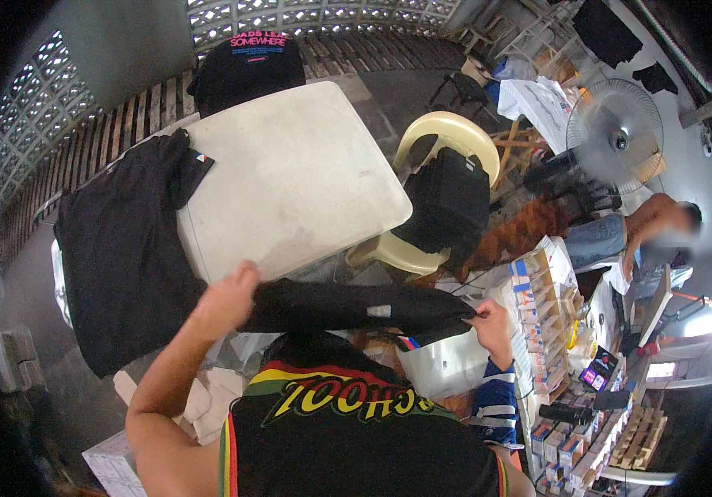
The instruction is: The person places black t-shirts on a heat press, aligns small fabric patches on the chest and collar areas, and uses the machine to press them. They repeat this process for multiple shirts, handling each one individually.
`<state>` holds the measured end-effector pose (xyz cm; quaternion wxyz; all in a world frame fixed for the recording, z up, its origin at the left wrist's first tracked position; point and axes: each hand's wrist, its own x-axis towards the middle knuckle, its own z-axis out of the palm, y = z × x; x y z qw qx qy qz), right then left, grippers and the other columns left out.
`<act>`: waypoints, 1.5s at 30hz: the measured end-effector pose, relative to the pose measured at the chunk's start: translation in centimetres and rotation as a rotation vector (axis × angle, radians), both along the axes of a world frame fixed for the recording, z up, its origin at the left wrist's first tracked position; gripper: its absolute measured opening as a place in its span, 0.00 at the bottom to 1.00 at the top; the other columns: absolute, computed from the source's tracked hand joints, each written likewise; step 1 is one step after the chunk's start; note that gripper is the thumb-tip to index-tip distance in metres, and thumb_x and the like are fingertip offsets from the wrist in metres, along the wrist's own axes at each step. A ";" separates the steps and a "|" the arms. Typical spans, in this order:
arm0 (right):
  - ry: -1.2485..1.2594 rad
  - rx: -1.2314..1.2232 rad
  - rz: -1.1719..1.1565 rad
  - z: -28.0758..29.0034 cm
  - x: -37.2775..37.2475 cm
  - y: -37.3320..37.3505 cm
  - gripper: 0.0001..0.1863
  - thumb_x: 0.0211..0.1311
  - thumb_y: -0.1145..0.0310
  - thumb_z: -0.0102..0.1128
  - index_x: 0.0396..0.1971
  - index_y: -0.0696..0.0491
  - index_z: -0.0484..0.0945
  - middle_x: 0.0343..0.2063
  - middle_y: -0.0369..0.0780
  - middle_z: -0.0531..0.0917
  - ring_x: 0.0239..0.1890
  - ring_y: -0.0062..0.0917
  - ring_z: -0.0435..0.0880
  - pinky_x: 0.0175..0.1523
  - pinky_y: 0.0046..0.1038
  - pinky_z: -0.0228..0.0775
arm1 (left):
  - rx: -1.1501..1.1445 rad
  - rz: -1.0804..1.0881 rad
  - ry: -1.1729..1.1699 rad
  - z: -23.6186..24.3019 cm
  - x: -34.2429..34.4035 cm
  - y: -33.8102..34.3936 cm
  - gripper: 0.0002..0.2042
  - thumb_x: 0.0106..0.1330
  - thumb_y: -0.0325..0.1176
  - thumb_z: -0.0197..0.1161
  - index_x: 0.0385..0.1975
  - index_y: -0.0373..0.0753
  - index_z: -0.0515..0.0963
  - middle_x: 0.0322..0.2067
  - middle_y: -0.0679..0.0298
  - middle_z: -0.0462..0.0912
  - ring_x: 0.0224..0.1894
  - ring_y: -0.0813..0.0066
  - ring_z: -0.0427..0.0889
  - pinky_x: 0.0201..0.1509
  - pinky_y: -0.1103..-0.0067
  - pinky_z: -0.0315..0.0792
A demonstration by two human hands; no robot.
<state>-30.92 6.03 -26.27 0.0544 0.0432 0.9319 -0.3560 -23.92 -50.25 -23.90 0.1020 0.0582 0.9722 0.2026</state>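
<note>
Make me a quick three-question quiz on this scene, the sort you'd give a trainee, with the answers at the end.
1. Which hand pinches the right end of the stretched black cloth?
2. True or false: nothing lies on the chair.
3. What covers the left part of the table? A) a fan; B) a black shirt; C) the chair.

Key:
1. The right hand.
2. False: a black bundle lies on it.
3. B.
</note>
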 end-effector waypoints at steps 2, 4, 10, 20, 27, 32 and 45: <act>-0.057 -0.180 0.107 3.1 -1.3 -0.7 0.09 0.49 0.78 0.75 0.27 0.57 0.81 0.26 0.38 0.84 0.30 0.21 0.81 0.36 0.28 0.74 | -0.006 0.146 0.164 1.0 -0.8 -2.3 0.15 0.59 0.23 0.61 0.47 0.33 0.73 0.51 0.49 0.79 0.52 0.45 0.81 0.56 0.58 0.77; -0.109 -0.443 0.199 6.5 -3.0 -1.9 0.07 0.50 0.80 0.72 0.28 0.56 0.82 0.29 0.38 0.85 0.33 0.22 0.83 0.39 0.27 0.76 | 0.030 0.146 0.493 2.4 -0.4 -4.2 0.16 0.53 0.19 0.62 0.43 0.35 0.75 0.47 0.50 0.82 0.49 0.48 0.82 0.53 0.61 0.77; 0.217 0.003 0.633 20.0 -19.9 -9.9 0.09 0.45 0.81 0.67 0.29 0.55 0.82 0.30 0.37 0.84 0.36 0.26 0.83 0.44 0.28 0.76 | -0.064 0.236 0.623 12.6 -3.7 -10.3 0.13 0.49 0.18 0.57 0.36 0.32 0.80 0.34 0.49 0.83 0.38 0.50 0.84 0.45 0.64 0.77; 0.605 0.074 0.766 15.6 -19.7 -25.1 0.17 0.57 0.69 0.74 0.47 0.56 0.84 0.46 0.49 0.86 0.50 0.44 0.85 0.57 0.37 0.76 | 0.174 0.108 0.843 1.5 -22.4 -0.9 0.21 0.63 0.33 0.67 0.57 0.37 0.78 0.59 0.50 0.78 0.66 0.48 0.73 0.74 0.52 0.59; -0.606 0.457 0.626 -9.9 5.3 -7.4 0.20 0.71 0.54 0.52 0.47 0.55 0.83 0.46 0.54 0.85 0.47 0.52 0.84 0.53 0.52 0.74 | -0.198 0.138 0.124 -19.1 -18.9 4.2 0.35 0.77 0.58 0.47 0.78 0.46 0.54 0.80 0.54 0.46 0.81 0.48 0.40 0.81 0.48 0.35; -0.798 0.055 -0.014 -20.7 25.2 2.8 0.22 0.74 0.54 0.47 0.48 0.56 0.83 0.43 0.50 0.87 0.44 0.50 0.84 0.51 0.48 0.75 | -0.240 0.100 0.119 -20.1 -16.6 6.2 0.35 0.78 0.57 0.44 0.79 0.47 0.51 0.80 0.55 0.43 0.82 0.49 0.39 0.82 0.49 0.34; -0.507 -0.442 -0.551 -29.0 34.7 0.5 0.18 0.71 0.60 0.59 0.51 0.58 0.82 0.37 0.42 0.88 0.36 0.33 0.87 0.42 0.32 0.78 | -0.072 0.032 0.280 -19.5 -17.9 19.6 0.30 0.68 0.41 0.62 0.69 0.41 0.66 0.73 0.50 0.57 0.77 0.46 0.51 0.77 0.41 0.41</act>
